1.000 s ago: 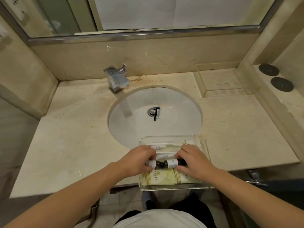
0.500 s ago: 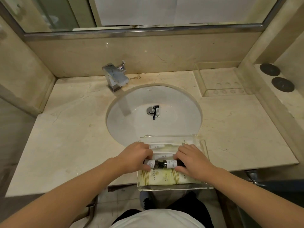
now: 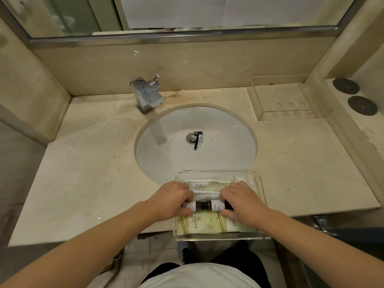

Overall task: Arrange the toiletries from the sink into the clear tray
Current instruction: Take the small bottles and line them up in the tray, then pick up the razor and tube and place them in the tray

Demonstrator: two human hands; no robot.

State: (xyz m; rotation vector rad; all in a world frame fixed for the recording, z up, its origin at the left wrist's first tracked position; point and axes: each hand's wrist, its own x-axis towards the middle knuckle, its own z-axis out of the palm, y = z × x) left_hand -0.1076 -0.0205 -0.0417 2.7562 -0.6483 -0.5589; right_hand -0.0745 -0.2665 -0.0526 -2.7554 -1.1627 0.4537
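A clear tray [image 3: 262, 190] sits at the counter's front edge, partly over the sink. Inside it lie cream packets [image 3: 199, 224] at the front and white wrapped items [image 3: 204, 181] at the back. Two small dark bottles with white labels lie cap to cap across the middle. My left hand [image 3: 172, 199] pinches the left bottle [image 3: 192, 205]; my right hand [image 3: 241, 201] pinches the right bottle [image 3: 216, 205]. In the white sink bowl [image 3: 228, 142], a black razor [image 3: 197, 140] with a small tube lies beside the drain [image 3: 190, 138].
A chrome faucet [image 3: 146, 95] stands at the sink's back left. A second clear tray [image 3: 253, 96] sits at the counter's back right. Two dark round coasters [image 3: 353, 94] lie on the raised right ledge. A mirror spans the back wall.
Both hands stay on the two bottles in the tray, shifting them only slightly. The razor in the sink has not moved.
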